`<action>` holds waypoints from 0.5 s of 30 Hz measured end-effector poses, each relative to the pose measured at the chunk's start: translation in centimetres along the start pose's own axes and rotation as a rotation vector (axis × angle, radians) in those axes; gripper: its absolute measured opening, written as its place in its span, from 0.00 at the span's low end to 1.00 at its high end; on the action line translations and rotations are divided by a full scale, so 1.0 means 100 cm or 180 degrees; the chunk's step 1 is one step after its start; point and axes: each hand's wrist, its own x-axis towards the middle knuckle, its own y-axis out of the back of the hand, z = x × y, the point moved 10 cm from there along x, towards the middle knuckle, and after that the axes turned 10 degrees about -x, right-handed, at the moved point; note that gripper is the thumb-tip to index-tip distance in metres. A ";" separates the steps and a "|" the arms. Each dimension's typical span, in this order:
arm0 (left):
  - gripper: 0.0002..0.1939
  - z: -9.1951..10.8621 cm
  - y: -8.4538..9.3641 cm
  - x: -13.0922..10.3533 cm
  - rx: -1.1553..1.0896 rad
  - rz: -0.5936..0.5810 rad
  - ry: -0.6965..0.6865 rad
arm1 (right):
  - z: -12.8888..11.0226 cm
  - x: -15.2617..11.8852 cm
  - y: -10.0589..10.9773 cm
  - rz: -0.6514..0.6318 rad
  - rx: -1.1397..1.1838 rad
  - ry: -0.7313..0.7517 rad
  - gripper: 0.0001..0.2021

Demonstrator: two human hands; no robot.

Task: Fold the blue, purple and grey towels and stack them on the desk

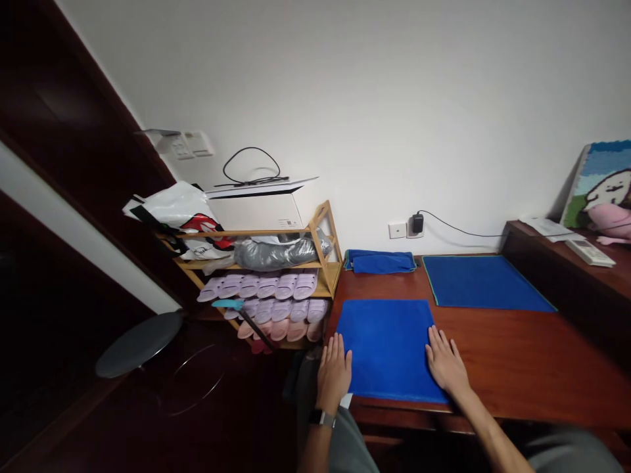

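A bright blue cloth (387,348) lies flat on the brown wooden table (522,361), close to its front edge. My left hand (335,371) rests along the cloth's left side, fingers stretched forward, with a watch band on the wrist. On the right side, my right hand (447,358) lies flat with its fingertips at the cloth's edge and the fingers slightly spread. Behind and to the right is a second blue cloth (486,282) with green edging, spread out flat. A folded blue cloth (379,261) sits by the wall.
Left of the table stands a wooden rack (325,263) with several slippers (266,286), a white box (256,211) and bags. A round stool (140,345) is further left. A black plug (417,223) trails a cable to a raised shelf holding a remote control (590,251).
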 end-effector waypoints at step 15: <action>0.31 0.190 0.005 0.001 -0.0838 -0.0454 -0.1098 | -0.007 -0.040 -0.005 0.0149 0.0113 0.0141 0.34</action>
